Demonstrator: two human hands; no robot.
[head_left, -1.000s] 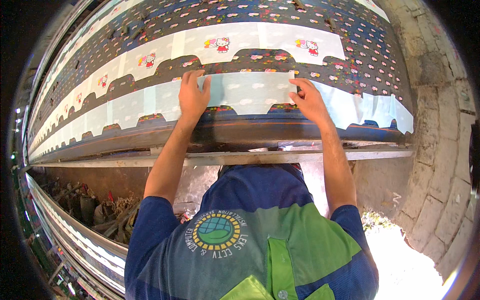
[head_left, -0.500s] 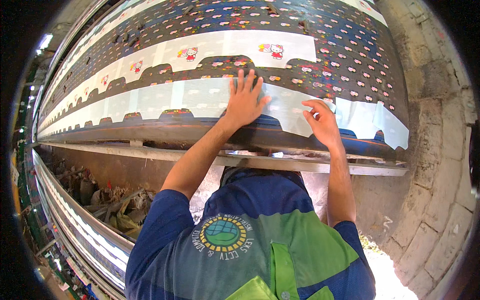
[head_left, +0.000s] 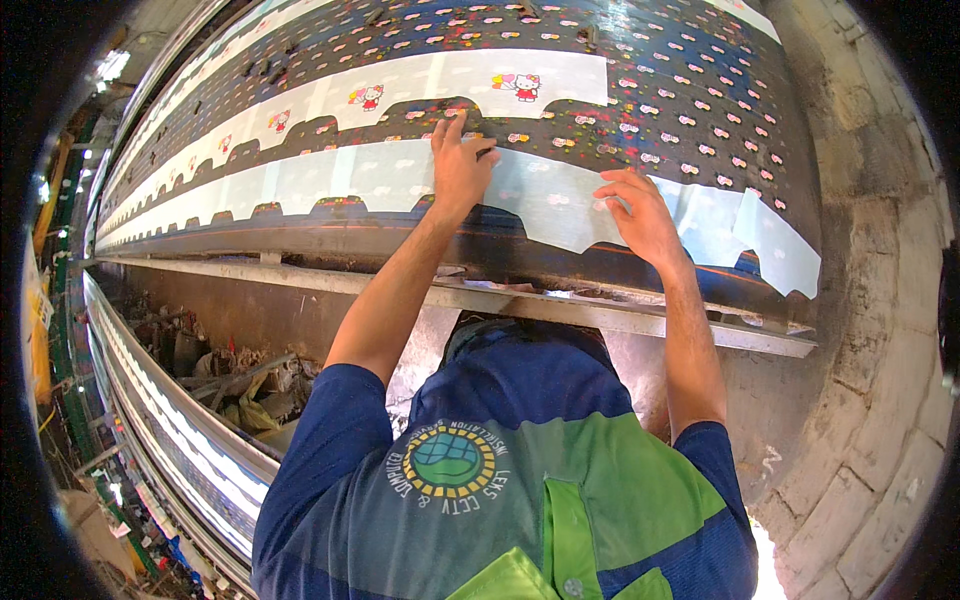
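A long pale fabric strip [head_left: 390,170], with a scalloped near edge, lies along the near side of a dark printing table [head_left: 700,110]. My left hand [head_left: 461,168] is at the strip's far edge, fingers apart and partly bent. A small dark patch shows between its thumb and fingers; I cannot tell whether it is an object or shadow. My right hand [head_left: 643,215] is over the strip farther right, fingers loosely bent and apart, with nothing visible in them. Beyond it, a folded-looking end piece [head_left: 780,245] of pale fabric reaches the table's right end.
Another white strip [head_left: 430,85] with printed cartoon figures lies farther back. Small dark blocks [head_left: 265,68] rest on the table. A ledge [head_left: 640,318] runs along its near side. A rough masonry surface [head_left: 860,250] borders the right; a second long table [head_left: 170,400] stands lower left.
My left hand has gone from lying flat on the strip to bent fingers at its far edge. The right hand keeps nearly the same pose. The whole view has shifted slightly.
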